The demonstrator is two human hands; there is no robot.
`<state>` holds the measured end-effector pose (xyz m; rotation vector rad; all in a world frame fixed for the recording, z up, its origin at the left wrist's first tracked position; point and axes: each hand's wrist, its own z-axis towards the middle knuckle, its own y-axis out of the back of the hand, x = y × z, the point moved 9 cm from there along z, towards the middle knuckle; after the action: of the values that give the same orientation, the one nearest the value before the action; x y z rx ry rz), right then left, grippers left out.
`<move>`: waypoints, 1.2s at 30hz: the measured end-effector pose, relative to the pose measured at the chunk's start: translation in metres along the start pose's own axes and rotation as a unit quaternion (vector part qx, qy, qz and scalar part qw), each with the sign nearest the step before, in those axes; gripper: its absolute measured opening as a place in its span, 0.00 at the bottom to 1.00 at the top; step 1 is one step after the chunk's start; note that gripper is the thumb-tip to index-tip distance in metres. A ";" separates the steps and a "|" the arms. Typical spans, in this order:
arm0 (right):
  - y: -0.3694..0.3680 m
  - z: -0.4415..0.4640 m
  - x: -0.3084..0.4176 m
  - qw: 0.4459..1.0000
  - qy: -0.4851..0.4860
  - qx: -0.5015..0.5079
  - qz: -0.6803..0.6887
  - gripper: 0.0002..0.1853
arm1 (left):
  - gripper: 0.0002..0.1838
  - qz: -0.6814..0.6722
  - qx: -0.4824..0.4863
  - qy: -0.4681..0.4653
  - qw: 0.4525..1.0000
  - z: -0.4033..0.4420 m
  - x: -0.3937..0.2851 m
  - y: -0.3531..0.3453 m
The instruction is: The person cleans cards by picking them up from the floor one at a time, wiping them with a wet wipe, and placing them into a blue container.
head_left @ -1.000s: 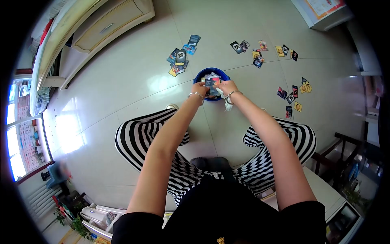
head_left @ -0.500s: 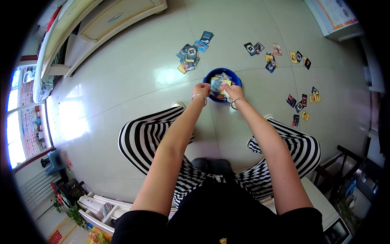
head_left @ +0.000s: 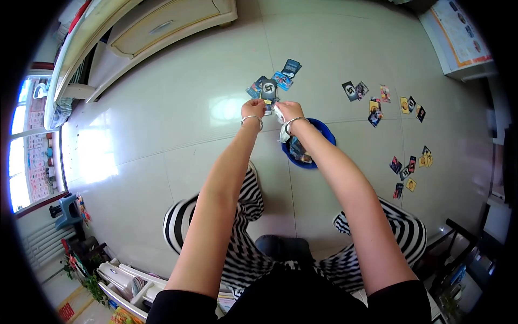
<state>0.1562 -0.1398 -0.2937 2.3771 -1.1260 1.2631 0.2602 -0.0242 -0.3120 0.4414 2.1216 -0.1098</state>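
Cards (head_left: 268, 89) lie between and beyond the fingers (head_left: 259, 103).

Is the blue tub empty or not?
Not empty: cards show inside the blue tub. The right forearm hides part, so fullness is unclear.

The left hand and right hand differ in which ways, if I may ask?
The right hand holds a crumpled white wad; none shows at the left hand. The right hand is nearer the blue tub, its forearm crossing over it in view; the left hand's forearm is clear of it. Both wear a silvery bracelet.
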 end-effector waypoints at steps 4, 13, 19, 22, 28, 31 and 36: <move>-0.008 0.053 -0.015 0.999 -0.040 -0.005 0.019 0.09 | 0.08 0.054 -0.022 -0.012 0.998 0.060 0.013 -0.007; 0.005 0.133 -0.058 0.995 -0.084 -0.038 -0.041 0.09 | 0.14 0.181 -0.070 -0.018 0.981 0.127 0.045 -0.018; 0.007 0.148 -0.070 0.987 -0.058 -0.056 -0.140 0.10 | 0.16 0.204 -0.056 -0.025 0.977 0.126 0.049 -0.023; 0.009 0.148 -0.072 0.984 -0.042 -0.064 -0.158 0.10 | 0.17 0.228 -0.061 -0.007 0.972 0.114 0.050 -0.025; 0.009 0.112 -0.045 0.988 -0.028 -0.058 -0.141 0.12 | 0.20 0.194 -0.057 -0.006 0.979 0.102 0.050 -0.026; 0.005 0.101 -0.037 0.991 -0.041 -0.046 -0.120 0.14 | 0.24 0.217 -0.049 -0.041 0.974 0.085 0.025 -0.032; 0.007 0.102 -0.030 0.981 0.023 -0.073 -0.181 0.17 | 0.17 0.258 -0.076 -0.078 0.960 0.048 -0.019 -0.032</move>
<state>0.2033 -0.1809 -0.3804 2.2963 -0.7008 1.0648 0.2963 -0.0705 -0.3260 0.8468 1.7839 0.3068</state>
